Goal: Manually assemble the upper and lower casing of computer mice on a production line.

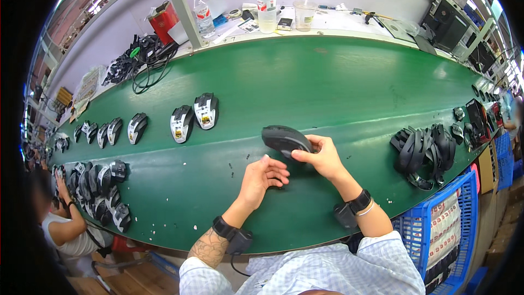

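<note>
A black computer mouse (pixel 283 139) is held above the green work surface, with the thumb and fingers of my right hand (pixel 323 158) closed around its right end. My left hand (pixel 258 180) is just below and left of it, apart from the mouse, its fingers loosely bent and holding nothing that shows. Farther left, two grey-and-black mouse bodies without their top covers, a nearer one (pixel 181 124) and a farther one (pixel 206 111), lie side by side. To the right is a heap of curved black plastic shells (pixel 423 150).
More mouse bodies (pixel 137 128) form a row toward the far left, and a pile of mice (pixel 98 191) lies near the left edge. Bottles (pixel 266 11) and a plastic cup (pixel 304 16) stand on the back ledge. A blue crate (pixel 417 224) is at right; a co-worker (pixel 68 226) sits at left.
</note>
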Motion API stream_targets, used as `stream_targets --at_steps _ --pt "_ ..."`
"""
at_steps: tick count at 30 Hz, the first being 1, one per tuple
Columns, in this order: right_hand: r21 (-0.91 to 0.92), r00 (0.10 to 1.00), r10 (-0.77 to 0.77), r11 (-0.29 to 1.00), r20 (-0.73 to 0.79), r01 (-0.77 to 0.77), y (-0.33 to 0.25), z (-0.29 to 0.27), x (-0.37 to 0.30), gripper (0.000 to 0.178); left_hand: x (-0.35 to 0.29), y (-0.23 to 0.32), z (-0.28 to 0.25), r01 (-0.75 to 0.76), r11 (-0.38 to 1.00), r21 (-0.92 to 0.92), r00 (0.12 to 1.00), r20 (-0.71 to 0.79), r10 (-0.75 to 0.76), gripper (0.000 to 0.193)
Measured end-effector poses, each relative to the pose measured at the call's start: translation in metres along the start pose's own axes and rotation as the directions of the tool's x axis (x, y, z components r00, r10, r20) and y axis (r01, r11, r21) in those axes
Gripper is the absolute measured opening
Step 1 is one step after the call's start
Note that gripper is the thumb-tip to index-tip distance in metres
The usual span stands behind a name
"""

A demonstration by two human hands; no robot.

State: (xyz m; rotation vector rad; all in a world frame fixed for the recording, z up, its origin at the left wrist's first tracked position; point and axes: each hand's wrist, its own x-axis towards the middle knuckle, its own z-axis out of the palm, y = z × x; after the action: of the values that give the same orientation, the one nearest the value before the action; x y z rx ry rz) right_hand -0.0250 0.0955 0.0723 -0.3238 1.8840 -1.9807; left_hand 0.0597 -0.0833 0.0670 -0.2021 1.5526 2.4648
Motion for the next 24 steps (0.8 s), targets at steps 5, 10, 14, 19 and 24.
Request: stream_targets --at_steps 5,10,14,19,24 --pt "-0.187 1.000 -0.006 0.982 0.003 0.007 0.002 0.018 -0.008 0.049 0.002 -0.010 -0.002 -0.032 0.998 0.061 0.998 -0.055 0.035 0.043" --pt "-0.252 0.999 -0.008 0.968 -0.048 -0.004 0.004 0.019 -0.008 0.053 0.003 -0.007 0.001 -0.009 0.997 0.078 0.991 -0.134 0.020 0.039" --pt "-0.287 0.998 0.015 0.958 -0.057 -0.031 0.004 0.020 -0.008 0.053 0.003 -0.009 0.002 -0.014 0.996 0.091 0.986 -0.163 0.028 0.038" --pt "-0.275 0.997 0.033 0.960 -0.069 -0.051 0.004 0.021 -0.008 0.053 0.005 -0.012 -0.001 -0.021 0.996 0.081 0.986 -0.164 0.034 0.039" --pt "-0.313 0.995 0.024 0.948 -0.096 -0.053 -0.005 0.021 -0.009 0.055 0.004 -0.010 0.004 -0.014 0.996 0.090 0.982 -0.184 0.030 0.041"
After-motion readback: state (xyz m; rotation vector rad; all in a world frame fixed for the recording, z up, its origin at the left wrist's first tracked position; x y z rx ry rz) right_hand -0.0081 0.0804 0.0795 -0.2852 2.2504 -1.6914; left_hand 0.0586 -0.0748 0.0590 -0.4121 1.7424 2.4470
